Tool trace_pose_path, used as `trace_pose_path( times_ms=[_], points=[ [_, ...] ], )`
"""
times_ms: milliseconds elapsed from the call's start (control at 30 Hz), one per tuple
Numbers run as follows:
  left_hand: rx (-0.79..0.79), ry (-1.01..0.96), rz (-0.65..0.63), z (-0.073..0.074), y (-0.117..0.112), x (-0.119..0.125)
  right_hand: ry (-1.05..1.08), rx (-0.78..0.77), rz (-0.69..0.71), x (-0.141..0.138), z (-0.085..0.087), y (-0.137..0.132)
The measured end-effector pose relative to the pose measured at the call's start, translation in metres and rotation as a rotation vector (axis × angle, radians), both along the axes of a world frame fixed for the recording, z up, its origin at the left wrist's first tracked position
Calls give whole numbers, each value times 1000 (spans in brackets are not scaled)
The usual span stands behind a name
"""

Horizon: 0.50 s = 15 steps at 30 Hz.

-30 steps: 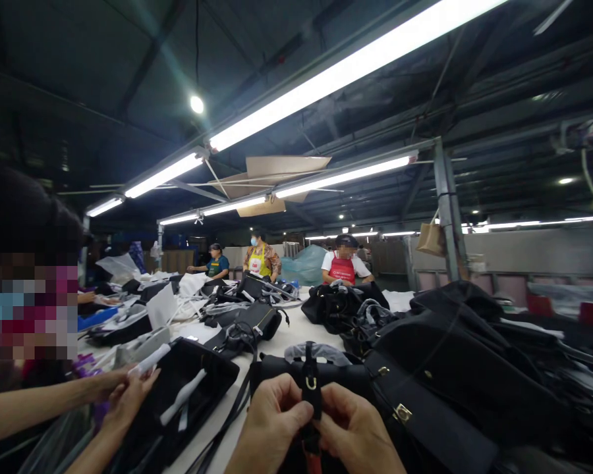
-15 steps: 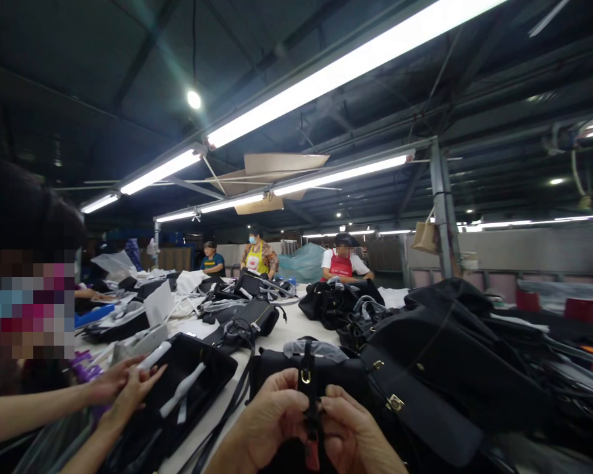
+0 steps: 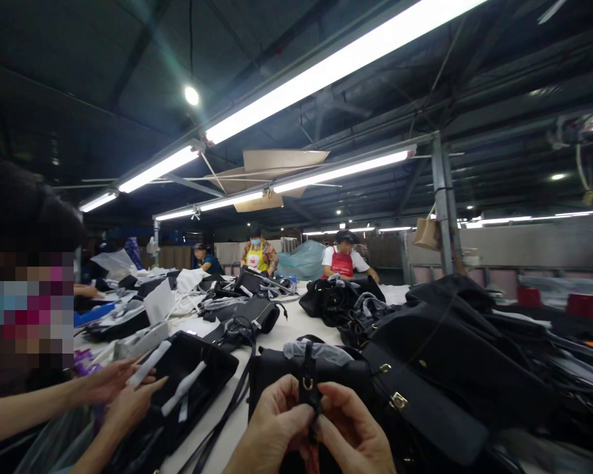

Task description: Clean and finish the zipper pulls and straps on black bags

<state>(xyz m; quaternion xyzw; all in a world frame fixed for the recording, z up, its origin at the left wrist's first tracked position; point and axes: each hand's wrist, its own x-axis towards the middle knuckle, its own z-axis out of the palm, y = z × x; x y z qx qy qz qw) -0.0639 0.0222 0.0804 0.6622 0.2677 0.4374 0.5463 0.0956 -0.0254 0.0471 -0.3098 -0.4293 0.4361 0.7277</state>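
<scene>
My left hand (image 3: 271, 431) and my right hand (image 3: 352, 433) are close together at the bottom middle, both pinching a narrow black strap (image 3: 307, 390) with a small gold ring. The strap rises in front of a black bag (image 3: 326, 375) lying on the white table (image 3: 296, 329). Something red-orange (image 3: 312, 461) shows between my palms below the strap. Fingers of both hands are curled tight on the strap.
A co-worker's hands (image 3: 113, 395) at the left hold a white strip over an open black bag (image 3: 188, 388). A heap of black bags (image 3: 454, 355) fills the right side. Several people work at the far end of the table. A steel post (image 3: 445, 204) stands at the right.
My hands shifted slightly on the strap, thumbs now pressed nearer its ring. The co-worker's hands moved lower with the white strip. The view tilted a little.
</scene>
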Motion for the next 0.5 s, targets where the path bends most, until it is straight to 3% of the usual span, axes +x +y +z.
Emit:
trace_pose_path(
  times_ms=[167, 267, 400, 500],
  points=[
    [19, -12, 39, 5, 28, -90, -78, -24, 2, 5, 6, 2],
    [35, -27, 71, 0, 40, -127, -130, -13, -1, 7, 10, 1],
    [57, -32, 109, -11, 41, -148, -151, 10, -9, 3, 9, 0],
    [73, -19, 124, -8, 29, -136, -37, -48, -4, -3, 7, 2]
  ],
)
